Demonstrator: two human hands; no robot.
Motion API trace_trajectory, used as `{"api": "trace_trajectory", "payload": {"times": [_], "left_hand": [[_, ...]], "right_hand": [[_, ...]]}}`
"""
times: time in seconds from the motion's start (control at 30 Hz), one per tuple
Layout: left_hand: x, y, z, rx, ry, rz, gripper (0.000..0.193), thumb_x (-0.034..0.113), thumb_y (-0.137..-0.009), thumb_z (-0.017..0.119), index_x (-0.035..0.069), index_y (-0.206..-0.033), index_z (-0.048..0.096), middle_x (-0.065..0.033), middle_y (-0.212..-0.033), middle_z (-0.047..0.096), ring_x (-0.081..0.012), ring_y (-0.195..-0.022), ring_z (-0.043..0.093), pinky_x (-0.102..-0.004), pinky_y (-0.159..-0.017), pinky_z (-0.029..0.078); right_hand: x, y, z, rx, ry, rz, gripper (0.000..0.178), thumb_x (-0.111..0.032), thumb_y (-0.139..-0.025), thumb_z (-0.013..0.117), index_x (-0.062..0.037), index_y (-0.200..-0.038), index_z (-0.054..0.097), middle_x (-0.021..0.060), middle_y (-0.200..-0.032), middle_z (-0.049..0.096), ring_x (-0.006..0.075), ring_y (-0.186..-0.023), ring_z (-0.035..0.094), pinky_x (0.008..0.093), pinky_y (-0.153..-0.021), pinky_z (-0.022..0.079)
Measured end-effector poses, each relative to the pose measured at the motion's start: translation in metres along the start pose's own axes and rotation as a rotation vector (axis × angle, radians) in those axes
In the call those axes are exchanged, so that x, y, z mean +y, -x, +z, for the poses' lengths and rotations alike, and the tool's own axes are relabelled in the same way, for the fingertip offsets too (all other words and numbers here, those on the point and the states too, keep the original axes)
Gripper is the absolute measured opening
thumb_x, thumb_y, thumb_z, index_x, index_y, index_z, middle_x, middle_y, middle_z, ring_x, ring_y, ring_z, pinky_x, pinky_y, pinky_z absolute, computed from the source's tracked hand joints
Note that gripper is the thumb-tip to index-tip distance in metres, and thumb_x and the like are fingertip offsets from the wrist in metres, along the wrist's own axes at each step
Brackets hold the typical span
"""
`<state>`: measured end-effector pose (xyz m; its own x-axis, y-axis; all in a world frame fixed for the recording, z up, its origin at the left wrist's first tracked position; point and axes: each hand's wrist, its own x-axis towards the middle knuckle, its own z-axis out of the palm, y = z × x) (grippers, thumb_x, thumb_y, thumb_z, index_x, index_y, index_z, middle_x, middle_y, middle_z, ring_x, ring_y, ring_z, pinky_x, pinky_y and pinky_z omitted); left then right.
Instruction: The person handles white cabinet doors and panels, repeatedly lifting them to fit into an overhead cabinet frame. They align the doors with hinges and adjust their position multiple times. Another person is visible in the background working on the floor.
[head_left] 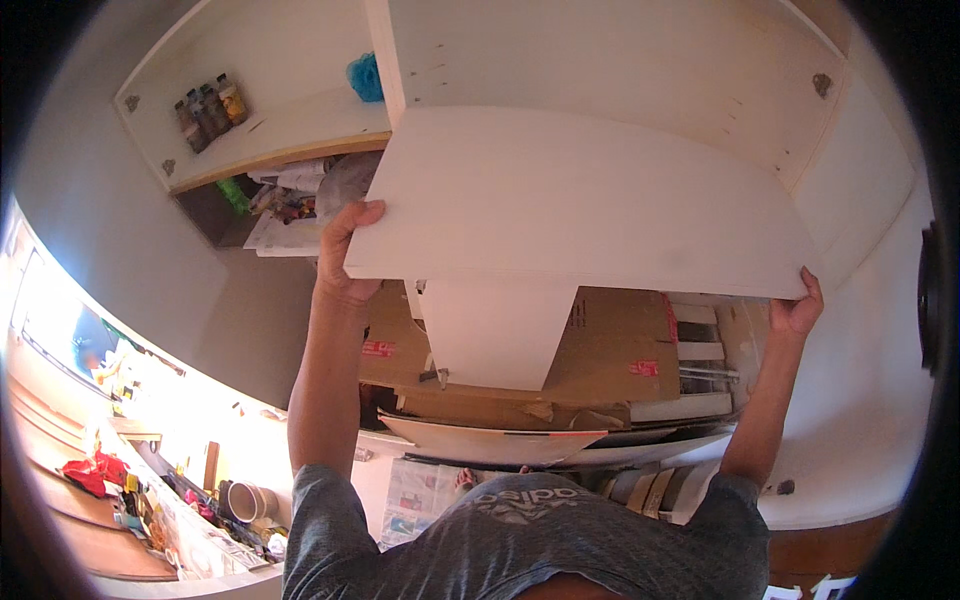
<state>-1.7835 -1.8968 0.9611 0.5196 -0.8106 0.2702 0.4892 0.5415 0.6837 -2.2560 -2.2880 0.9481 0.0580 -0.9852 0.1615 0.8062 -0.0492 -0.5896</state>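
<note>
White, smooth and plain, one wide rectangular panel (590, 205) is between the two hands, before the open white cabinet (590, 50). The left hand (344, 238) is clamped on its left edge close to the near corner, thumb on top; the right hand (798, 308) grips the near right corner. Small bottles with dark and yellow contents (211, 112) stand toward the left end of the wood-edged white shelf (310, 122). Below the panel, brown cardboard (620, 350) shows.

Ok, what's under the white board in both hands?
Below the near edge of the white board, a narrower white panel and brown cardboard show. What the board covers can't be seen.
</note>
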Motion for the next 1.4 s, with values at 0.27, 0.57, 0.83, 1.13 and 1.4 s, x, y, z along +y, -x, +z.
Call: {"api": "trace_trajectory", "payload": {"times": [0.27, 0.57, 0.83, 1.13, 1.4], "left_hand": [[-0.001, 0.002, 0.016, 0.032, 0.01, -0.097, 0.029, 0.015, -0.078, 0.063, -0.005, -0.098, 0.06, -0.0133, -0.09, 0.064, -0.0226, -0.079, 0.065, -0.033, -0.074, 0.055], [-0.005, 0.001, -0.014, -0.014, 0.071, -0.089, 0.028, 0.013, -0.078, 0.061, -0.006, -0.1, 0.058, -0.0124, -0.089, 0.063, -0.0214, -0.078, 0.065, -0.0333, -0.072, 0.055], [0.006, -0.004, -0.007, -0.01, 0.035, -0.09, 0.034, 0.017, -0.078, 0.062, -0.006, -0.103, 0.058, -0.0151, -0.091, 0.063, -0.0233, -0.08, 0.065, -0.0339, -0.073, 0.055], [0.002, -0.004, -0.001, 0.047, -0.018, -0.121, 0.035, 0.019, -0.077, 0.063, -0.006, -0.102, 0.059, -0.0161, -0.09, 0.063, -0.0253, -0.081, 0.066, -0.034, -0.073, 0.055], [-0.007, -0.004, -0.008, 0.085, 0.014, -0.014, 0.028, 0.017, -0.079, 0.061, -0.006, -0.096, 0.06, -0.0125, -0.086, 0.064, -0.0239, -0.072, 0.064, -0.0327, -0.067, 0.055]], "right_hand": [[-0.008, -0.003, 0.002, 0.031, 0.004, -0.013, 0.04, -0.009, -0.083, 0.053, 0.0087, -0.119, 0.047, 0.0189, -0.12, 0.054, 0.0331, -0.115, 0.051, 0.048, -0.101, 0.041], [-0.014, 0.013, 0.012, 0.105, 0.064, -0.089, 0.037, -0.007, -0.083, 0.053, 0.0072, -0.116, 0.05, 0.019, -0.119, 0.055, 0.0333, -0.114, 0.052, 0.0491, -0.1, 0.043], [-0.014, 0.02, 0.021, 0.088, 0.046, -0.122, 0.037, -0.009, -0.083, 0.054, 0.0068, -0.116, 0.049, 0.0193, -0.119, 0.054, 0.0344, -0.114, 0.052, 0.0506, -0.099, 0.043], [-0.034, 0.034, 0.024, 0.048, 0.053, -0.117, 0.037, -0.009, -0.08, 0.056, 0.0066, -0.114, 0.05, 0.0178, -0.114, 0.056, 0.034, -0.112, 0.053, 0.0491, -0.098, 0.043], [-0.022, 0.041, 0.022, 0.081, 0.017, -0.072, 0.03, -0.009, -0.079, 0.058, 0.0031, -0.107, 0.055, 0.0154, -0.11, 0.058, 0.0325, -0.107, 0.055, 0.0472, -0.095, 0.045]]}}
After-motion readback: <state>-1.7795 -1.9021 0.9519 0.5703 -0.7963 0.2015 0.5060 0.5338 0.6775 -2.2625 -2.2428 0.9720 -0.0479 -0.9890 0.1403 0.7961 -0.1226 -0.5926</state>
